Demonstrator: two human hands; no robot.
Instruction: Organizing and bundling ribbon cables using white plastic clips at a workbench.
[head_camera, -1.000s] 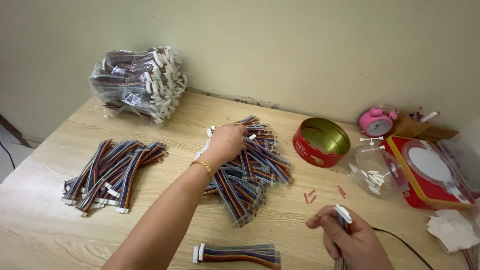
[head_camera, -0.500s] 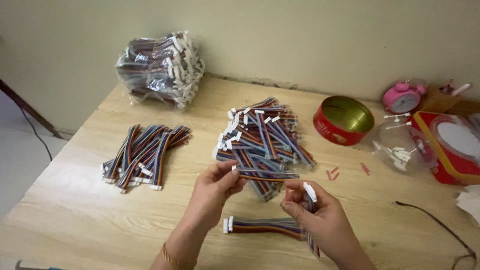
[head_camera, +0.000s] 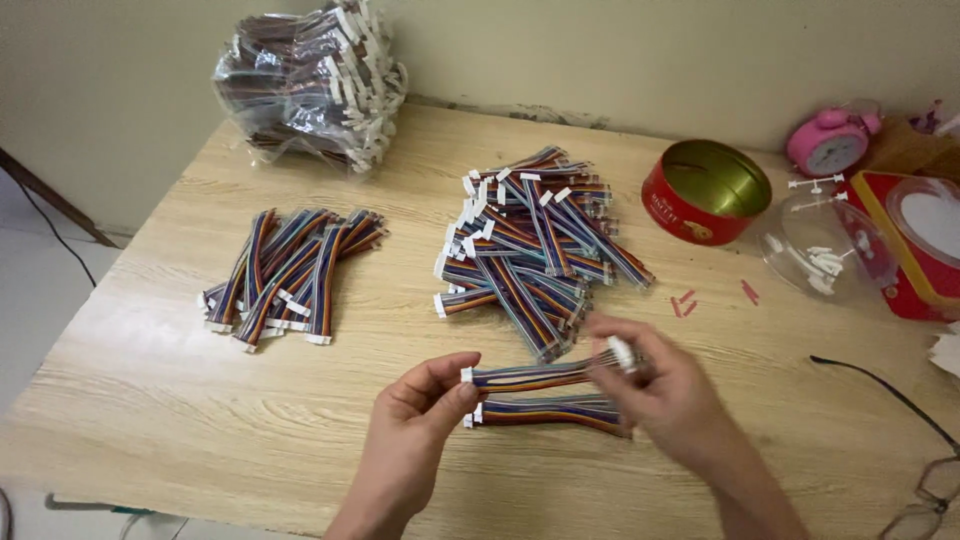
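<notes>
My left hand (head_camera: 418, 412) pinches the left white connector of a short rainbow ribbon cable (head_camera: 535, 375). My right hand (head_camera: 662, 390) grips the same cable's right end, with a white connector showing between its fingers. The cable hangs level just above the wooden table (head_camera: 140, 400). A second ribbon cable (head_camera: 545, 412) lies on the table right under the held one. A loose heap of the same cables (head_camera: 530, 245) lies just beyond my hands.
A neater bunch of cables (head_camera: 290, 272) lies at the left. A clear bag of cables (head_camera: 310, 80) stands at the back left. At the right are a red round tin (head_camera: 706, 190), a clear plastic lid with white pieces (head_camera: 825, 255), a pink alarm clock (head_camera: 828, 140), a red box (head_camera: 920, 245) and a black cord (head_camera: 880, 385).
My left hand left the middle heap and came back toward me with a cable. Both hands now hold it stretched out between them, and the view has shifted slightly.
</notes>
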